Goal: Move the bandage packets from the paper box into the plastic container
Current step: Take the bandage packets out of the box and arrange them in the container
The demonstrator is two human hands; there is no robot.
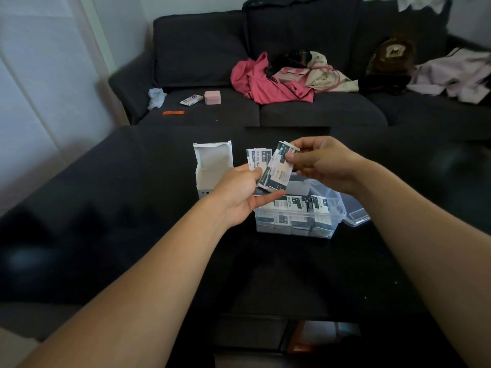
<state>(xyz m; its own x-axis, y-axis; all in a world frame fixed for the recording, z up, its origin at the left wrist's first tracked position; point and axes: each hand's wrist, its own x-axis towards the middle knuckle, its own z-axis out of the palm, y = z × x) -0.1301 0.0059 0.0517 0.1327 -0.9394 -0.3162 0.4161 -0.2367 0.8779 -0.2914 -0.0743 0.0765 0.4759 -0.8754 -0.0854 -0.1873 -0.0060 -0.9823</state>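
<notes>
My left hand [240,193] grips a fan of white and dark green bandage packets [261,162] just above the clear plastic container [293,225]. My right hand [318,162] pinches the top of one or two packets [281,156] at the right of that fan, thumb on the front. The container stands on the black table and holds several packets [300,205] in rows. The white paper box [212,166] stands upright to the left of my hands with its lid flap open; I cannot see inside it.
The container's clear lid [356,211] lies against its right side. The glossy black table [132,235] stretches wide around both. Behind it is a dark sofa [318,110] with pink clothes [265,83], a pink case [212,97] and a brown bag [390,59].
</notes>
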